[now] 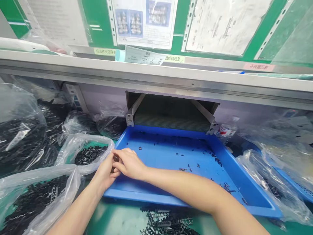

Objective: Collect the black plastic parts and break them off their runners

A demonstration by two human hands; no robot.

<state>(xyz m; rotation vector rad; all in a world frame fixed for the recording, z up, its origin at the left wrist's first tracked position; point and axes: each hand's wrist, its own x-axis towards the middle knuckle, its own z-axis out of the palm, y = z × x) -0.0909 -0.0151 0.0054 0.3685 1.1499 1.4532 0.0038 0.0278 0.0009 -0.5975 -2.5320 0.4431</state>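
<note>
Both my hands meet over the left wall of a blue tray. My left hand is cupped, fingers curled, close beside an open plastic bag of small black parts. My right hand bends over the left one with its fingers curled inward. Something dark shows between the two hands, but the fingers cover most of it and I cannot tell what it is. Scattered over the tray floor are small black pieces, with more toward the right wall.
A conveyor belt opens behind the tray. Black latticed parts lie on the green table in front. Another open bag is at lower left, with filled bags behind it. A plastic bottle and clear bags stand right.
</note>
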